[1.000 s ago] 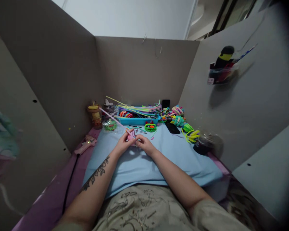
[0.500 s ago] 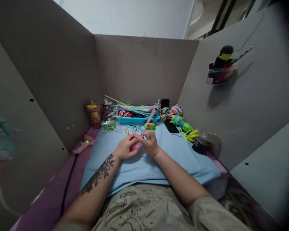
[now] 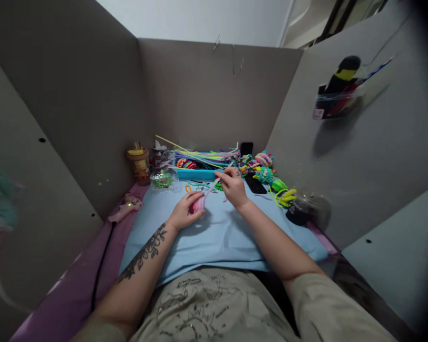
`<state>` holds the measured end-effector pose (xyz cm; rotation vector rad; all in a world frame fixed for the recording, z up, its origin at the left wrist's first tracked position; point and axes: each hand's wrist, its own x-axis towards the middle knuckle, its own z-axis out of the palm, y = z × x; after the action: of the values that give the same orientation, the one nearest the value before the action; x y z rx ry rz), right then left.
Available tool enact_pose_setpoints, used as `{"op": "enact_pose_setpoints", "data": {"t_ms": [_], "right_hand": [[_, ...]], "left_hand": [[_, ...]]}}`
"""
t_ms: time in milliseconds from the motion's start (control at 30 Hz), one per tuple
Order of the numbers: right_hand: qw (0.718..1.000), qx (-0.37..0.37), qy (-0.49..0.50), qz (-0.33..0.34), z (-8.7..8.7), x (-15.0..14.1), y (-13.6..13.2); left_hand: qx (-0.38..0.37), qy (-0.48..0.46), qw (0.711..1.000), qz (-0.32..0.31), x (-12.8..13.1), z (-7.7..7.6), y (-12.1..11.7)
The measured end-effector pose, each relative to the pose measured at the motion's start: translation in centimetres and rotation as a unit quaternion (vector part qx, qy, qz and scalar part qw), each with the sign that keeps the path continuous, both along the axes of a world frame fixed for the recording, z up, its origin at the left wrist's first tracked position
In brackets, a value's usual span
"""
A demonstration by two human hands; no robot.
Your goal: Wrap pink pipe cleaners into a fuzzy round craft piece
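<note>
Head view: your left hand (image 3: 181, 214) grips the pink bundle (image 3: 198, 204), right hand (image 3: 234, 188) pinching its pale strand (image 3: 210, 190); guiding it needs steadiness.

Pink fuzzy piece (image 3: 199, 204) in L hand (image 3: 186, 211), pale strand (image 3: 210, 189) angled up.

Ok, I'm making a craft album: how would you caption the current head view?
Left hand holding a pink piece, right hand pinching a pale strand, near a blue tray of colourful stems.
</note>
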<state>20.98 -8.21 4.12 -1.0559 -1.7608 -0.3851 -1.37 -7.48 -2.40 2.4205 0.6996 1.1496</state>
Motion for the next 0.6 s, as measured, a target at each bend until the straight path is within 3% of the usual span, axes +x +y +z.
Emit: {"op": "enact_pose_setpoints", "data": {"t_ms": [200,367,600], "right_hand": [[0.979,0.026,0.103,0.172,0.4,-3.0,-3.4],[0.972,0.037,0.134,0.188,-0.5,-3.6,-4.5],[0.974,0.06,0.075,0.207,-1.1,-3.7,-4.9]], "left_hand": [[0.034,-0.014,0.994,0.102,0.1,0.0,0.0],[0.062,-0.038,0.985,0.155,0.0,0.1,0.0],[0.061,-0.022,0.987,0.147,0.0,-0.2,0.0]]}}
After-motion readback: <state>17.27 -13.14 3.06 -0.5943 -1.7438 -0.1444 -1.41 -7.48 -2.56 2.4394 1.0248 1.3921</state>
